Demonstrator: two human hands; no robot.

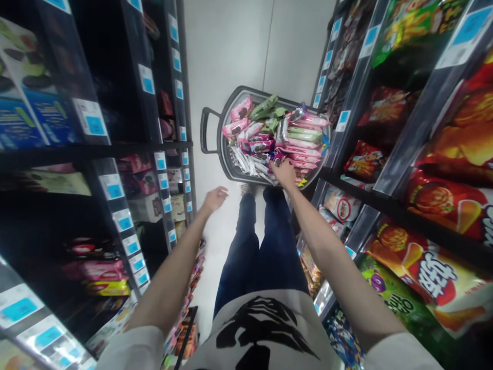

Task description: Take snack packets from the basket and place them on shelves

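Observation:
A grey basket with a black side handle (205, 130) stands ahead of my feet, filled with small wrapped snacks: pink packs (304, 151), green packs (264, 109) and white sticks (243, 160). My right hand (283, 170) reaches over the basket's near edge, its fingers closed at a purple pack (278, 157) among the others. My left hand (216, 198) hangs to the left of the basket, below the handle, touching nothing, its fingers loosely bent and apart.
Dark shelves with price tags (92, 122) line the left side, holding boxes and small packs. On the right, shelves hold chip bags (427, 267) and red snack bags (364, 159). The basket's right end is close to the right shelf.

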